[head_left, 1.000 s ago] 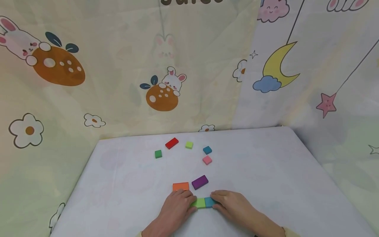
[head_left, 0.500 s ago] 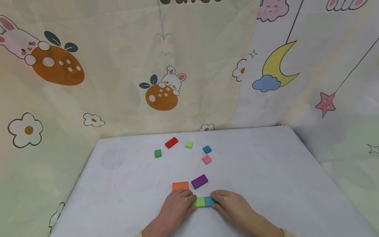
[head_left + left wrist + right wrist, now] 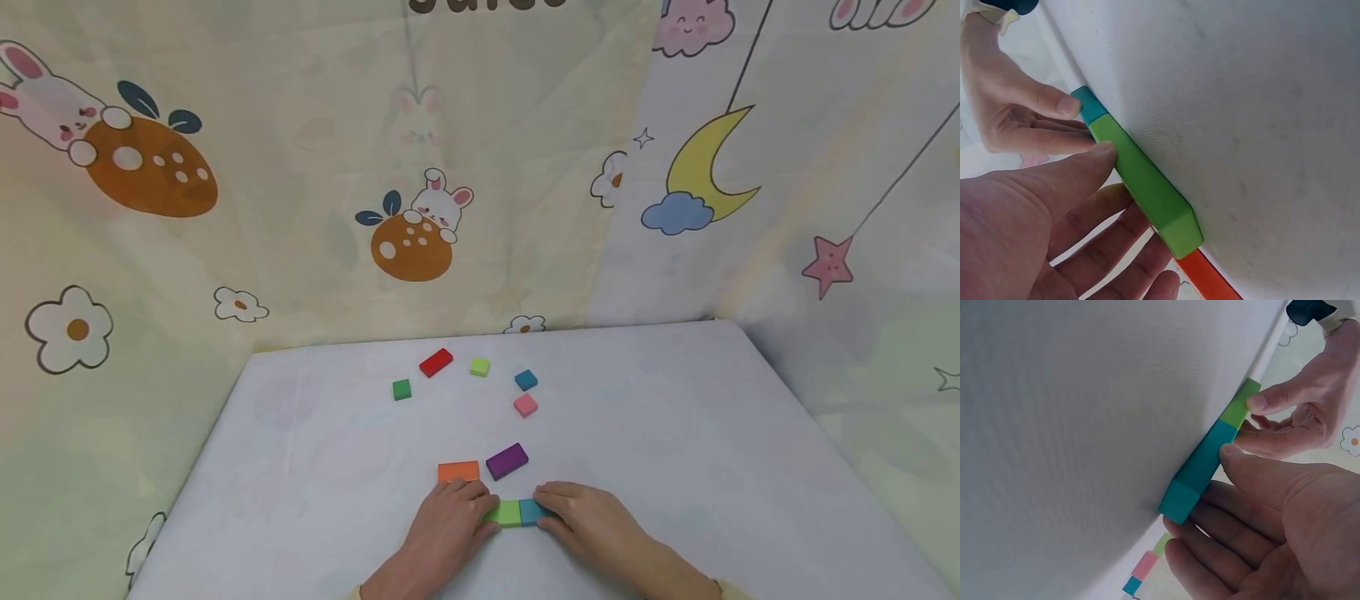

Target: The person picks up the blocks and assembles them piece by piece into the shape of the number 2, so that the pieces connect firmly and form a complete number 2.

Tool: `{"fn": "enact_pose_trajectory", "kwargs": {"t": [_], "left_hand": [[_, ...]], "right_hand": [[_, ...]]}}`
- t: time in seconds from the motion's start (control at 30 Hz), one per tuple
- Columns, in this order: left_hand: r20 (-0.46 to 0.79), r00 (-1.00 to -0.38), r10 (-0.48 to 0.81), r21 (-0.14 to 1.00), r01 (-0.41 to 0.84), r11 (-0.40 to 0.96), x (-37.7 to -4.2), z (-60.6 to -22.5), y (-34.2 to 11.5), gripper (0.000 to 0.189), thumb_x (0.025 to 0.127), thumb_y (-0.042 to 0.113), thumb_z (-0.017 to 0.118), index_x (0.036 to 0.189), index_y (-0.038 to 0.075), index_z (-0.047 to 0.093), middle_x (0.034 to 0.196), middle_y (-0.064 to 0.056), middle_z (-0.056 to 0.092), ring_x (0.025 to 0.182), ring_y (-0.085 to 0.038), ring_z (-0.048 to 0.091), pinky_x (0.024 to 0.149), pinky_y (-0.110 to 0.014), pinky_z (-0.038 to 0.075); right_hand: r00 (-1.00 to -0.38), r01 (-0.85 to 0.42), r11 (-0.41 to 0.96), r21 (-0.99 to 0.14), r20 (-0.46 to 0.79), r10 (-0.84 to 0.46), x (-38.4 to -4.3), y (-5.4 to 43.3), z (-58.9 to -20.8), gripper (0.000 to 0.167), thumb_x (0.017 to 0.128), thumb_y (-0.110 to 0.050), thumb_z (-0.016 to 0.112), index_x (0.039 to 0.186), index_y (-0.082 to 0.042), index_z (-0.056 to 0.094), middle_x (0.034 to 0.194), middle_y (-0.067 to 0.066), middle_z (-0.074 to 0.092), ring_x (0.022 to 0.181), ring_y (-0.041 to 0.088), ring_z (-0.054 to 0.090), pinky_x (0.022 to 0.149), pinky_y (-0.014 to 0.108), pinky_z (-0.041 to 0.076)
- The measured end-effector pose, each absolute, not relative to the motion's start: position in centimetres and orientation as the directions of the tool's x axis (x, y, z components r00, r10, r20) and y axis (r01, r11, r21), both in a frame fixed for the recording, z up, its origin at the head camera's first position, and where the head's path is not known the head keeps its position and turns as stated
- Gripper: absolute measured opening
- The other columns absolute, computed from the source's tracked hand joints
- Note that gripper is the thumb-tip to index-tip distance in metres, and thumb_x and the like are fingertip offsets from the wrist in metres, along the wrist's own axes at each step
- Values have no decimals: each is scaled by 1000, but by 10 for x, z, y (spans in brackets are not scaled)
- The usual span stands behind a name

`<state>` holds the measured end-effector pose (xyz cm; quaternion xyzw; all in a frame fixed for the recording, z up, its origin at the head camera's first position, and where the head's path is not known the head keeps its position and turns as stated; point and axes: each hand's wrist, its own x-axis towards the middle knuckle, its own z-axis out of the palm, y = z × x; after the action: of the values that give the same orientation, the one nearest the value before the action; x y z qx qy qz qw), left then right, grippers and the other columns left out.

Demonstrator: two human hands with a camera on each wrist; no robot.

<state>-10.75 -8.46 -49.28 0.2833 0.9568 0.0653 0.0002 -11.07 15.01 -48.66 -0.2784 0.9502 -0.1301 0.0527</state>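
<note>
A light green block (image 3: 509, 513) and a teal block (image 3: 530, 512) lie end to end and touch on the white table. My left hand (image 3: 448, 518) pinches the green block between thumb and fingers, as the left wrist view shows along the block's long side (image 3: 1147, 187). With thumb and fingers, my right hand (image 3: 600, 523) grips the teal block, whose free end shows in the right wrist view (image 3: 1200, 465). In the head view the hands cover the outer ends of both blocks. Just beyond the left fingers lies an orange block (image 3: 458, 471), beside a slanted purple block (image 3: 507, 461).
Farther back on the white table (image 3: 637, 400) are a red block (image 3: 436, 362) and small dark green (image 3: 402, 389), lime (image 3: 480, 367), blue (image 3: 527, 380) and pink (image 3: 526, 405) blocks. A patterned cloth (image 3: 300, 250) hangs behind and beside the table.
</note>
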Motion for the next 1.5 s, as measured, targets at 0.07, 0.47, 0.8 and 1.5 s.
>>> {"fn": "enact_pose_trajectory", "kwargs": {"t": [0.07, 0.47, 0.8, 1.5], "left_hand": [[27, -842, 539, 127, 537, 834, -107, -493, -84, 28, 89, 42, 73, 111, 25, 75, 102, 12, 69, 93, -9, 57, 84, -26, 51], [11, -849, 528, 143, 524, 840, -107, -490, -83, 28, 89, 41, 74, 112, 25, 75, 101, 11, 69, 94, -9, 58, 84, -27, 51], [21, -853, 521, 162, 517, 841, -108, -490, -83, 28, 88, 40, 75, 111, 24, 76, 101, 11, 70, 92, -9, 58, 83, -27, 51], [99, -861, 499, 177, 508, 843, -118, -468, -106, 30, 90, 31, 75, 117, 20, 74, 112, 9, 75, 108, -13, 68, 93, -35, 55]], "right_hand": [[-840, -513, 812, -280, -33, -542, -111, 150, -486, 38, 92, -34, 72, 124, -14, 72, 120, -3, 74, 114, 17, 69, 92, 36, 58], [-836, -521, 808, -276, -24, -548, -111, 151, -485, 37, 92, -34, 72, 123, -13, 73, 120, -3, 74, 114, 17, 69, 92, 35, 59], [-830, -538, 798, -272, 2, -558, -112, 152, -485, 38, 92, -33, 72, 123, -12, 72, 120, -2, 74, 112, 17, 70, 91, 35, 59], [-736, -673, 711, -203, 87, -671, -118, 127, -477, 32, 90, -30, 75, 118, -15, 74, 118, -4, 75, 111, 13, 70, 91, 30, 59]]}}
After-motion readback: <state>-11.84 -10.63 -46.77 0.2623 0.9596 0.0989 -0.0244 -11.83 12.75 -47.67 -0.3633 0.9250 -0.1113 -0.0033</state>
